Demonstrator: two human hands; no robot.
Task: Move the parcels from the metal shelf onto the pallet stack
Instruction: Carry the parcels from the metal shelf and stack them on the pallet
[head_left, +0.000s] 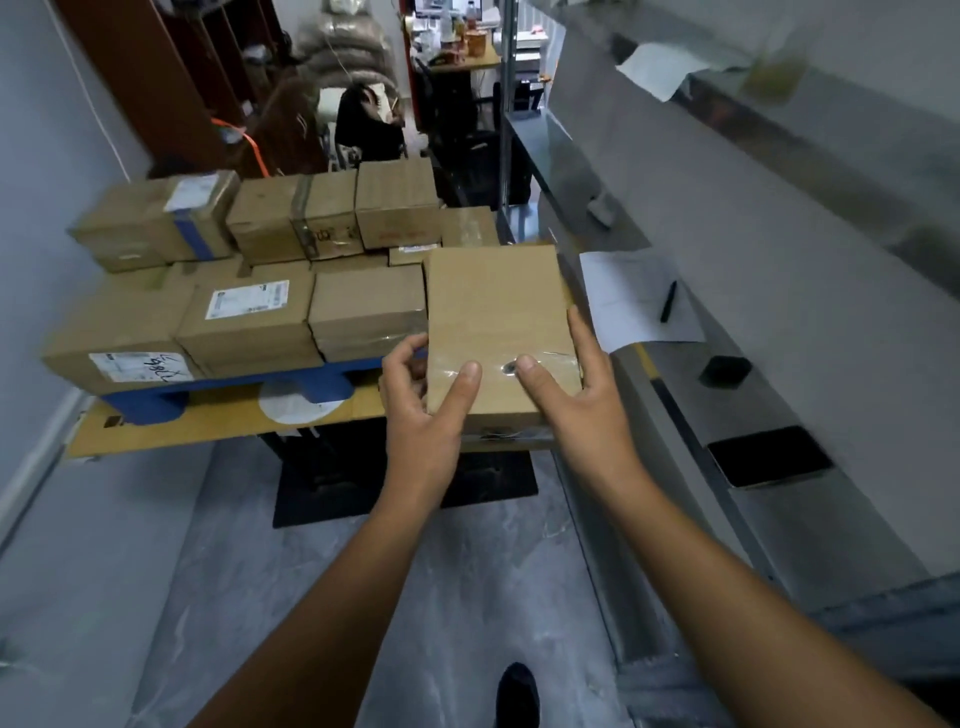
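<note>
Parcel (498, 312) gripped by left hand (421, 400) and right hand (566, 389), carry step, at pallet stack (234, 383) right edge. Next, likely: lower it down there.

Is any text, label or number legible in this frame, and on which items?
Nothing reads clearly.
Front-left parcel: white label with handwritten scrawl, illegible.
Middle front parcel: printed white label, too small.
Top-left parcel: white label, blurred.
Back-row parcel: reddish stamp, blurred.
Held parcel: no text visible.
</note>
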